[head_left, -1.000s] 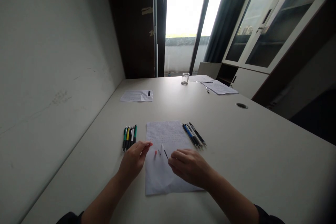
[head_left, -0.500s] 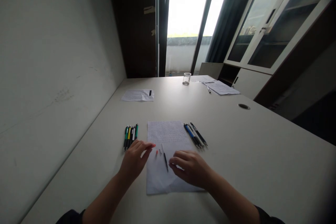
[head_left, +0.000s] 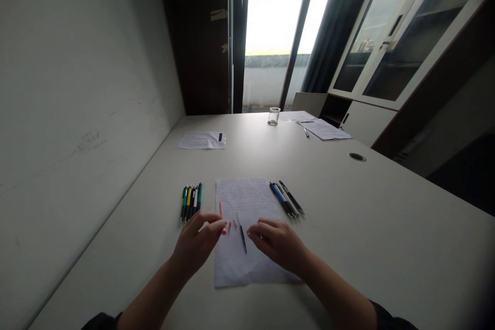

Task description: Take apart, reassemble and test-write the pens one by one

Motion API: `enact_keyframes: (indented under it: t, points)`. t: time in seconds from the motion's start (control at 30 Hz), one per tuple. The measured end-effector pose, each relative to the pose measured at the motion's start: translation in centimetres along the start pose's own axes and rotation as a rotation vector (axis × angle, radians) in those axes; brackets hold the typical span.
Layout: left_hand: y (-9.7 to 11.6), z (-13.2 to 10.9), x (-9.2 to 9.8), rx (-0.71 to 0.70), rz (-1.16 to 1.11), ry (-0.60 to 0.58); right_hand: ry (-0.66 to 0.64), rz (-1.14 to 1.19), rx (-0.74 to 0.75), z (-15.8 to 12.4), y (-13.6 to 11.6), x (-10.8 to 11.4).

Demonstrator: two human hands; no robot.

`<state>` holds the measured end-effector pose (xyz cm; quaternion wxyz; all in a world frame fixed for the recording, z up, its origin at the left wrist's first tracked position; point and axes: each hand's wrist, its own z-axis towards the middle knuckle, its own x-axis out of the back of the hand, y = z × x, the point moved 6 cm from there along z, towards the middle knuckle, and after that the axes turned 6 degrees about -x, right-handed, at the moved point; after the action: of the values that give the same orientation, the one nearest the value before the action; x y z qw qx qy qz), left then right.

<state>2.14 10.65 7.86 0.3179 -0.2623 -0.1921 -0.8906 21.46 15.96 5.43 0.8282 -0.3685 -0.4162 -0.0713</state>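
Pinched in the fingers of my left hand is a pink pen barrel, with an end showing above and below the fingertips. Beneath the hands lies a sheet of handwritten paper. On it, a pen refill with a clear upper part and dark lower part lies between my hands. A small pink pen piece and a tiny grey part lie left of the refill. My right hand hovers beside the refill, its fingers curled together; anything within them is too small or hidden to tell.
A row of several pens lies left of the paper, and another group of pens lies right. Farther back are a plastic-covered sheet, a glass jar, stacked papers and a cable hole. A wall borders the left side.
My left hand has turned the pink barrel, so more of its length shows and one end now points downward. My right hand has barely moved.
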Motion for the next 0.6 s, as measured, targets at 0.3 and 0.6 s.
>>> enact_keyframes:
  t: [0.3, 0.6]
  points:
    - [1.6, -0.4, -1.0, -0.101, -0.132, -0.143, 0.04, 0.588, -0.332, 0.4, 2.7, -1.3]
    - [2.7, 0.3, -1.4, -0.206, -0.153, -0.18, 0.067, 0.873, -0.477, 0.7, 3.3, -1.5]
